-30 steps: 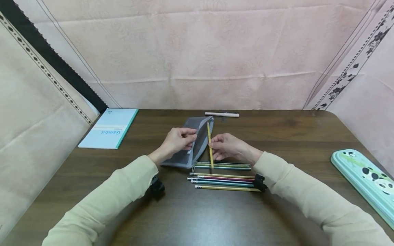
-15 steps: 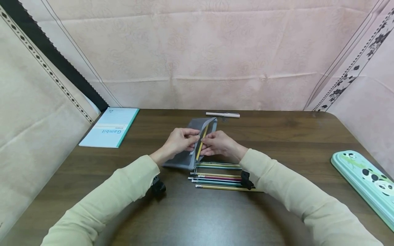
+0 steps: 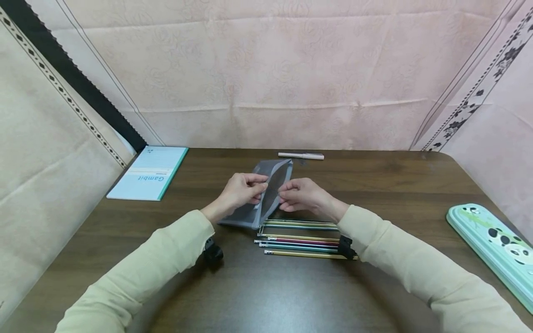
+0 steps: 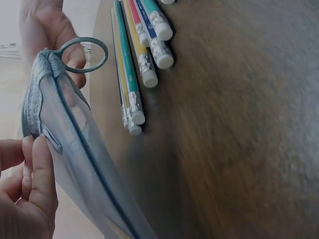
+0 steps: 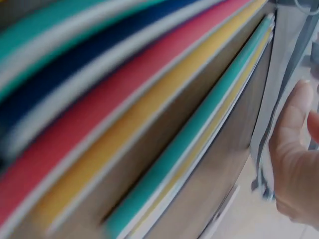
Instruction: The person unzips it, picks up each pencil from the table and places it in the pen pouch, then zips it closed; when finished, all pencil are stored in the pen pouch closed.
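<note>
Grey, see-through fabric forms the pouch, which is on the brown table between the person's hands, just beyond a row of pencils. Its mouth gapes toward the right in the head view, showing a darker inside. In the left wrist view a zip runs along the edge, a round grey-green ring sticks out at one corner, and a faint yellow streak shows low down.

The left hand has its thumb and fingers closed in a pinch on the pouch's near rim. The right hand is half curled at the opposite rim; whether it grips that edge cannot be told.

The pencils, teal, navy, red and yellow with pale stripes, lie side by side, their white erasers in crimped silver bands. One yellow pencil lies nearest the person.
</note>
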